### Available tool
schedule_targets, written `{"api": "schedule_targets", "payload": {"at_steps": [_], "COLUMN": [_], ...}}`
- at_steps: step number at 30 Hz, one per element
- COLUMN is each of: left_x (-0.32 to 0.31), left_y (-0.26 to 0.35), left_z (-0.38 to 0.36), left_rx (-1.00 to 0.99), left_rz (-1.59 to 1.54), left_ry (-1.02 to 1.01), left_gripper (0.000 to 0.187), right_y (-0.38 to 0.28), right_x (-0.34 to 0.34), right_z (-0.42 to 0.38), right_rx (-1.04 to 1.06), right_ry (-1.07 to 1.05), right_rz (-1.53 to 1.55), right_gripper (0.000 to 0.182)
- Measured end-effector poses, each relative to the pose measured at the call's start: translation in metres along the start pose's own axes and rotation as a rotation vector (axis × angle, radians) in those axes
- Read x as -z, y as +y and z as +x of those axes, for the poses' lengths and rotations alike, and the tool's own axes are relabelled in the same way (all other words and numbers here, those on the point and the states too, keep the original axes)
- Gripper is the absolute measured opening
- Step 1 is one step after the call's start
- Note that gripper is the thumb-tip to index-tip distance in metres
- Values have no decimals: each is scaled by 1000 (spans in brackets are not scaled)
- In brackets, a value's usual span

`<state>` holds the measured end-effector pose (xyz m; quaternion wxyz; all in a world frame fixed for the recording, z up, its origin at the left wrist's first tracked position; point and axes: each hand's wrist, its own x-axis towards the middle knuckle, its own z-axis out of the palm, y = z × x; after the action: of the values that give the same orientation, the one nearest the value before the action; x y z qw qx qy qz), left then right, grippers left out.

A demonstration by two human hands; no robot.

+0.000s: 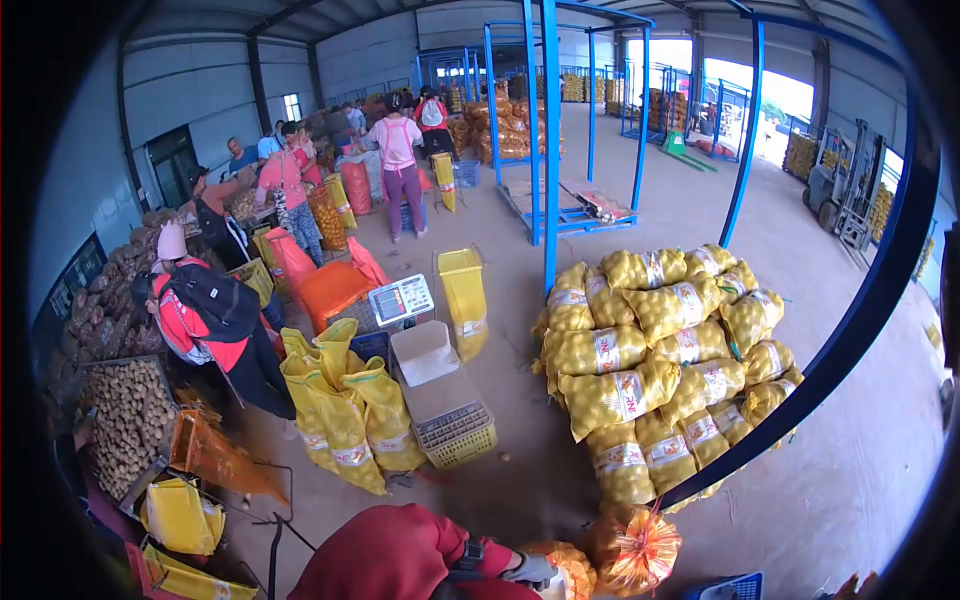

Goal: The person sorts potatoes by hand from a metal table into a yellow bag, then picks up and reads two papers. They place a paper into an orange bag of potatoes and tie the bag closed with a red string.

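A red sleeve (385, 545) with a dark band at the wrist bends in from the bottom edge. My left hand (532, 570), in a grey glove, is closed at the side of an orange net bag (568, 565) with a white label; its fingertips are partly hidden. Beside that bag stands another orange net bag (635, 555), gathered and tied at its top with a red tie. My right hand is out of view. Just beyond is a stack of yellow net bags (650, 350) filled with round produce, inside a blue metal frame (551, 150).
Filled yellow sacks (350, 420) stand beside a yellow crate (462, 450) and a scale (400, 300). A potato bin (125, 425) is at left. Co-workers (215, 315) work along the left side. A forklift (845, 185) stands far right; a blue crate (735, 588) lies bottom right.
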<state>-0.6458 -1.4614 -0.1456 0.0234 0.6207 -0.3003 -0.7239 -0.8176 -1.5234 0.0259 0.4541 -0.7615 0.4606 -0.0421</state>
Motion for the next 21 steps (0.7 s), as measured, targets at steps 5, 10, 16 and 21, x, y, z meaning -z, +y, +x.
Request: {"api": "schedule_targets", "payload": {"at_steps": [5,10,16,21], "left_x": [54,37,34,44], "left_y": [11,84,81,72], "left_z": [-3,-80,-94,-77], "left_rx": [-218,-460,-571,-662], "left_rz": [24,233,136,109], "left_ry": [-201,-163,-172,-132], "left_gripper": [28,20,20,21], "right_y": [-34,-49,-52,-60], "right_x": [20,20,18,11], "right_z": [21,26,23,22], "right_rx": [78,142,153,135], "right_ry": [21,46,49,63], "right_rz": [-60,-104,-128,-170], "right_gripper": [44,43,43,42]}}
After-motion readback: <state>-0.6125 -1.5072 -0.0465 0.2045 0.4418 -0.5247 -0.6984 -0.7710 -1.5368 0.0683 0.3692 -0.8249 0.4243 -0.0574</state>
